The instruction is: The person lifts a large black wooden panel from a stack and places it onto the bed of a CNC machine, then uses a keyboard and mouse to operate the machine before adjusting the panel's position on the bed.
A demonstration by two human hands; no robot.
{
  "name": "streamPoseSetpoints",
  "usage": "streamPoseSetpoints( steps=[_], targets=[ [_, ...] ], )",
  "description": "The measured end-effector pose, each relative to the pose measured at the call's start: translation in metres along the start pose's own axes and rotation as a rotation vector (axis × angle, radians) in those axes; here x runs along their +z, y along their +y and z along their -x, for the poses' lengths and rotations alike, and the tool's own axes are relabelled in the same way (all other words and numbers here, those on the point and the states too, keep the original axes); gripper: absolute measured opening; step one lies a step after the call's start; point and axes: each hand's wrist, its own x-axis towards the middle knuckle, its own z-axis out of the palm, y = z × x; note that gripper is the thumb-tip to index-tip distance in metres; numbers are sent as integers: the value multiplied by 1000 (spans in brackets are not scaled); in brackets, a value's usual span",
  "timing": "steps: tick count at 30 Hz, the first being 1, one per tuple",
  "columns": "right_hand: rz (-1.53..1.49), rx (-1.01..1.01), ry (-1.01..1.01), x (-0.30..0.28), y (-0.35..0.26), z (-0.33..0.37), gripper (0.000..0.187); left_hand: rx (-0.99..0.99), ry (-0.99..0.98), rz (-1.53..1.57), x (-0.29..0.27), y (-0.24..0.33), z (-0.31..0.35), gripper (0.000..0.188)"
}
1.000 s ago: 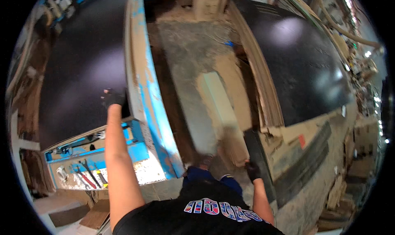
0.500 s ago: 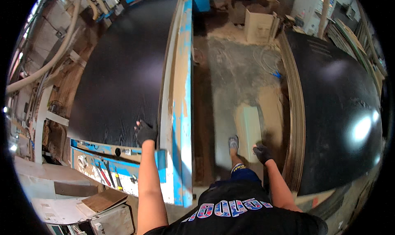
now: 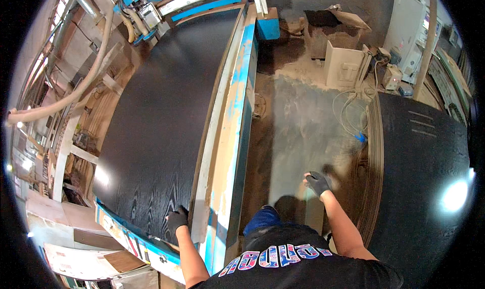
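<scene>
A large black wood-grain panel (image 3: 156,107) lies on the long blue-and-white machine bed to my left. My left hand (image 3: 178,218), in a black glove with bare fingertips, is at the panel's near right corner, fingers loosely bent and a little apart. It appears to rest on the surface and grips nothing. My right hand (image 3: 317,183), gloved the same way, hangs in the air over the aisle floor. Its fingers are half curled with a gap between them, and nothing shows in them. The nearest thing to it is a stack of black-topped panels (image 3: 422,172) on my right.
The bed's blue-and-tan side rail (image 3: 234,117) runs along the aisle. Several hand tools hang at the bed's near end (image 3: 136,243). A coiled hose with a blue end (image 3: 359,137) lies by the stack. Dusty cartons (image 3: 344,66) stand far ahead; a machine head (image 3: 144,16) is at far left.
My view has tilted up and shows more of the far end. My right hand has swung forward, away from my leg. My left hand stays by the panel's near right corner.
</scene>
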Motion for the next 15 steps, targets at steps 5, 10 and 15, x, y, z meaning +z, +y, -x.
streamPoseSetpoints(
  steps=[5,10,15],
  targets=[
    [121,-121,-53,11,-45,-92,22,-153,65,-59,31,29,-55,81],
    [99,-71,-138,-22,-11,-200,21,-106,181,-151,66,120,-148,77],
    [140,115,-129,-28,-97,-286,22,-44,38,-102,3,314,-210,62]
  ],
)
